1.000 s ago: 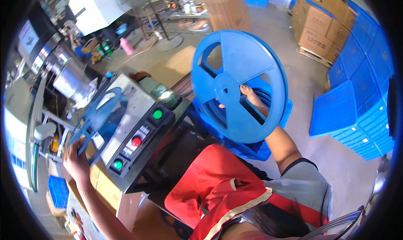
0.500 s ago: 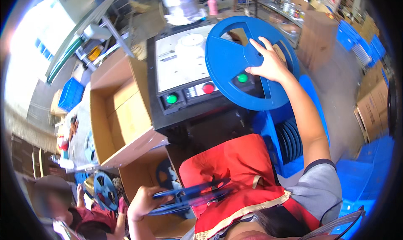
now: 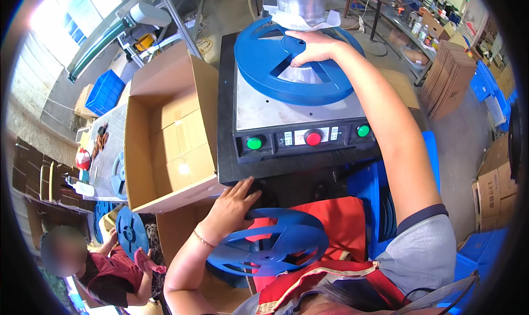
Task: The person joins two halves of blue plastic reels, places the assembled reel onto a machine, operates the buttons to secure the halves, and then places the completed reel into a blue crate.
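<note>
R hand (image 3: 318, 46) spread at hub of upper reel (image 3: 264, 57), over machine (image 3: 254, 110), can't tell if clamped. L hand (image 3: 228, 209) by lower reel (image 3: 265, 256), grip unclear. Poss. pinch if metal cyl. (image 3: 302, 5) drops w/ R hand there; lower reel may slip if held loosely.

Glare floods the upper-left window (image 3: 69, 15); fisheye distortion bends straight edges.

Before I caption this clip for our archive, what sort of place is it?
Probably a factory workshop: there's a blue reel over a push-button machine, an open cardboard box beside that, and a co-worker with another reel.
</note>
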A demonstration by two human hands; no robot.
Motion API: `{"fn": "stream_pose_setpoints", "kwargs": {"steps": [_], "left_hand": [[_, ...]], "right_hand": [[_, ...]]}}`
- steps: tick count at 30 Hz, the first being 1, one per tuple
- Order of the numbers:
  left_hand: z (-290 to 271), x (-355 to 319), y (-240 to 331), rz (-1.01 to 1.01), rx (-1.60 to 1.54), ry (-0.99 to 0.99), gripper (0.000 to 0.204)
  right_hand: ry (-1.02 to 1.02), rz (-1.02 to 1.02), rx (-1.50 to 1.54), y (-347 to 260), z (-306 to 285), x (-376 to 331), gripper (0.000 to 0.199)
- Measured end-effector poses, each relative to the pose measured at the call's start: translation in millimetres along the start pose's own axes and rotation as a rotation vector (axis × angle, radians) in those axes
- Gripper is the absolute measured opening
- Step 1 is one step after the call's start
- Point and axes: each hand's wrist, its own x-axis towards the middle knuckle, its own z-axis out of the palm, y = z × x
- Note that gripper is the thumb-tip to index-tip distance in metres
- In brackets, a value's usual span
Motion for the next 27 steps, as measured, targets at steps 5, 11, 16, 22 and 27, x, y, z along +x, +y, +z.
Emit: {"fn": "stream_pose_setpoints", "kwargs": {"steps": [5,11,16,22,27], "left_hand": [[9.7,37.7,-7.8,-0.052,0.203,-0.025,0.116],[12.0,60.6,-10.7,-0.110,0.315,-0.022,0.123],[31.4,69.1,-19.4,-0.132,0.333,0.022,0.119],[44.2,63.5,-28.0,-0.112,0.562,0.149,0.081],[-19.6,29.7,68.1,0.040,-0.109,-0.129,0.035]], "right_hand": [[-0.013,-0.063,-0.117,6.6,-3.4,0.6,0.107],[0.771,-0.108,0.047,-2.7,12.3,-132.3,0.048],[0.770,0.013,-0.083,16.9,135.6,-285.9,0.045],[0.453,0.206,-0.334,-3.7,166.4,-290.2,0.072],[0.243,-0.149,0.569,-73.7,121.5,-340.7,0.075]]}}
